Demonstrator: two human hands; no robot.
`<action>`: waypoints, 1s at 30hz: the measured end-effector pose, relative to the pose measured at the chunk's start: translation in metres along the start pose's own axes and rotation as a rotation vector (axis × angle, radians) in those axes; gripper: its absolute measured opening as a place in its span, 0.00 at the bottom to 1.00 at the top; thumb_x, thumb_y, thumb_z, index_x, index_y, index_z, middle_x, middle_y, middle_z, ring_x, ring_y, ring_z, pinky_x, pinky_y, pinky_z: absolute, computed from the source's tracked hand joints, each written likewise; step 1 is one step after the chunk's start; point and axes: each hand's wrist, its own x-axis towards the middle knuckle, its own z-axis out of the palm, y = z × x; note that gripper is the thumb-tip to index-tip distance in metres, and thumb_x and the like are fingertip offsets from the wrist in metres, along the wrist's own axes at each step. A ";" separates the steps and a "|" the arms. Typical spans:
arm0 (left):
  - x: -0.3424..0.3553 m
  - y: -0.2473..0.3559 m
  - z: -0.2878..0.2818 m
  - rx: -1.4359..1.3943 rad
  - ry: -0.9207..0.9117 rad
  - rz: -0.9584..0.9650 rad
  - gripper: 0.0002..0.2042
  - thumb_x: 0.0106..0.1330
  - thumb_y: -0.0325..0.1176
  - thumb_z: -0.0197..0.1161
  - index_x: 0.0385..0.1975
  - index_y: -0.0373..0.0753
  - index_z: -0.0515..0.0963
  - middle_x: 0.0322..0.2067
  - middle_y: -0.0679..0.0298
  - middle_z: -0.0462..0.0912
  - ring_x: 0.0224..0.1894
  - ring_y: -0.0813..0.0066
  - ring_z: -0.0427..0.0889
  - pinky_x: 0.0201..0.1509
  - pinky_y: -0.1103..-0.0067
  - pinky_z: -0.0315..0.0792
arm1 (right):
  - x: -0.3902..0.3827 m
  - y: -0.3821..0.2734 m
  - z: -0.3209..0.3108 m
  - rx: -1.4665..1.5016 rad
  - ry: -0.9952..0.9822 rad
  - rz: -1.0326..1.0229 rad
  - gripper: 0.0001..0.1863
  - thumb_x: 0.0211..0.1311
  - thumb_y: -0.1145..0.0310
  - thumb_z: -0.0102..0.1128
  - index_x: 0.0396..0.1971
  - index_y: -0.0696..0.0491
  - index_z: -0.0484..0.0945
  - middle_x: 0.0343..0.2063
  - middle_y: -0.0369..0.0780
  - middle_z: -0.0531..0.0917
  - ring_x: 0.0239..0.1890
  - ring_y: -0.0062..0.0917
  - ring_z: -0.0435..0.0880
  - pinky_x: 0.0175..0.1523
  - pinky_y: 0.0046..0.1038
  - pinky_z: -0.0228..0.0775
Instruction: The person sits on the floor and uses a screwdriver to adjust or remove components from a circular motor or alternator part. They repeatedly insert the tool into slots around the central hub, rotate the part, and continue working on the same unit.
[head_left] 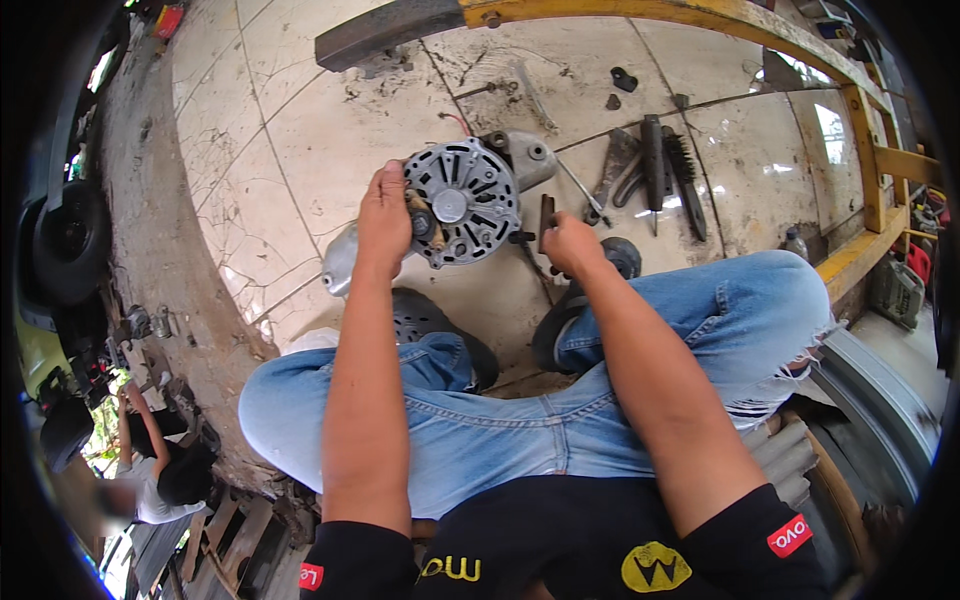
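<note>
Between my feet, a round, slotted silver alternator [451,204] is held with its vented end facing up. My left hand [384,222] is closed on its left edge, the thumb lying along the rim and the other fingers mostly hidden. My right hand [577,246], just right of the alternator, is closed around a short dark brown bar-like tool [547,222]; its exact kind does not show. The bar stands upright in the picture, close to a black stud on the housing. Grey metal brackets jut out behind the alternator, and a thin red wire [456,122] rises above it.
On the dirty tiled floor [290,130] to the right lie a screwdriver [653,165], a wire brush [684,175], pliers [630,184] and a thin metal rod [580,187]. A yellow metal frame [680,12] borders the far and right sides. Another person [155,475] is at the lower left.
</note>
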 end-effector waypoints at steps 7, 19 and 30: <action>0.000 -0.001 0.000 0.091 0.051 -0.012 0.27 0.76 0.54 0.45 0.51 0.34 0.77 0.42 0.57 0.82 0.46 0.68 0.78 0.54 0.75 0.69 | 0.016 0.010 -0.018 -0.048 0.063 0.135 0.20 0.60 0.66 0.51 0.51 0.53 0.79 0.52 0.51 0.81 0.56 0.44 0.78 0.59 0.41 0.71; -0.004 -0.002 0.004 0.210 0.118 0.043 0.26 0.75 0.53 0.46 0.51 0.34 0.77 0.43 0.44 0.83 0.50 0.47 0.80 0.55 0.68 0.70 | 0.078 0.041 -0.045 -0.185 0.363 0.212 0.27 0.58 0.58 0.62 0.55 0.54 0.70 0.48 0.52 0.82 0.54 0.46 0.80 0.58 0.42 0.71; -0.016 0.012 0.004 0.174 0.139 0.038 0.27 0.75 0.55 0.42 0.49 0.34 0.77 0.42 0.45 0.83 0.49 0.45 0.79 0.53 0.64 0.71 | 0.081 0.007 -0.086 0.019 0.672 -0.024 0.33 0.45 0.59 0.63 0.51 0.62 0.71 0.42 0.56 0.83 0.47 0.49 0.82 0.56 0.40 0.70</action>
